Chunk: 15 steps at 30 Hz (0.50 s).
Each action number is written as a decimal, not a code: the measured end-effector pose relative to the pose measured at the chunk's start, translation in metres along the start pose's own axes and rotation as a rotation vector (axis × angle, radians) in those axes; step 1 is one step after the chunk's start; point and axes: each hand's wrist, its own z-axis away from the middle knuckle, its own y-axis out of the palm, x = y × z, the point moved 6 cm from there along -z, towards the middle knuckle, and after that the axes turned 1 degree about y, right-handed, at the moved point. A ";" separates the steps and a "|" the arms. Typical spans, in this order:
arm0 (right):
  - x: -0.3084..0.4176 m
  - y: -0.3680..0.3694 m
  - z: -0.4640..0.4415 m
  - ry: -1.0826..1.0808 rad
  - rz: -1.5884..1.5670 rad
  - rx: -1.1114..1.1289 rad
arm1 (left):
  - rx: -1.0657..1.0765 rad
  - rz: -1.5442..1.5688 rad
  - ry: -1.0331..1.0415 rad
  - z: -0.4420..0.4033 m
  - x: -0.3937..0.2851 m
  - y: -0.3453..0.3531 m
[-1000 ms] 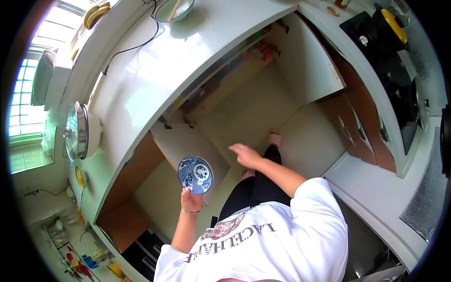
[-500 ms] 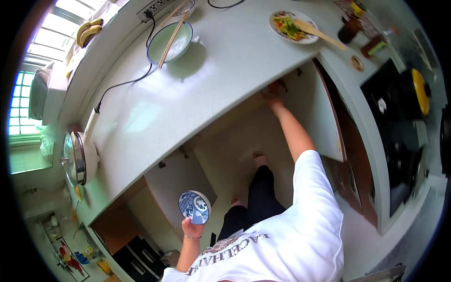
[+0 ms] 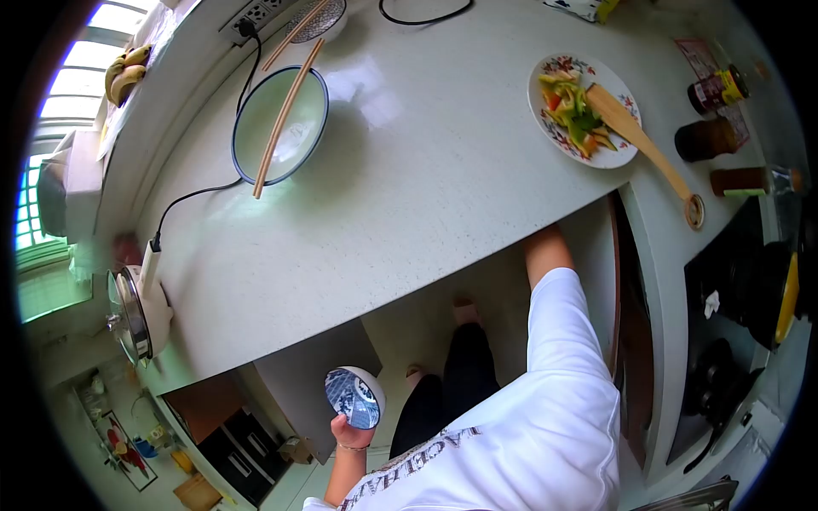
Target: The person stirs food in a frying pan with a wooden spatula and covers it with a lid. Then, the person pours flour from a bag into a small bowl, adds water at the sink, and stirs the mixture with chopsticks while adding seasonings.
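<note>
A blue-and-white patterned bowl (image 3: 353, 399) is gripped at its lower rim by my left hand (image 3: 352, 433), tilted so that its inside shows. It hangs in front of an open cabinet door (image 3: 315, 375), below the counter edge. My right forearm (image 3: 548, 249) reaches under the countertop (image 3: 409, 204) beside the other open door (image 3: 594, 264). The right hand is hidden beneath the counter, so its fingers and anything in them cannot be seen.
On the counter are a green bowl (image 3: 271, 111) with chopsticks, a plate of food (image 3: 545, 102) with a wooden spatula (image 3: 639, 136), bottles (image 3: 705, 139) and a black cord (image 3: 200, 192). A lidded pot (image 3: 145, 313) stands left, the stove (image 3: 724, 341) right.
My right arm has gone from beside my body to under the countertop, its hand now out of sight. The view has shifted toward the counter. The bowl stays in my left hand.
</note>
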 end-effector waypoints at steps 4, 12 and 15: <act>-0.002 0.001 -0.001 0.005 -0.015 0.000 | 0.019 0.030 -0.009 -0.006 -0.002 0.013; 0.000 -0.009 0.025 0.002 -0.033 -0.002 | 0.004 0.046 -0.016 -0.008 0.000 0.019; 0.008 -0.015 0.046 -0.011 -0.041 0.002 | 0.014 0.053 -0.030 -0.007 0.001 0.028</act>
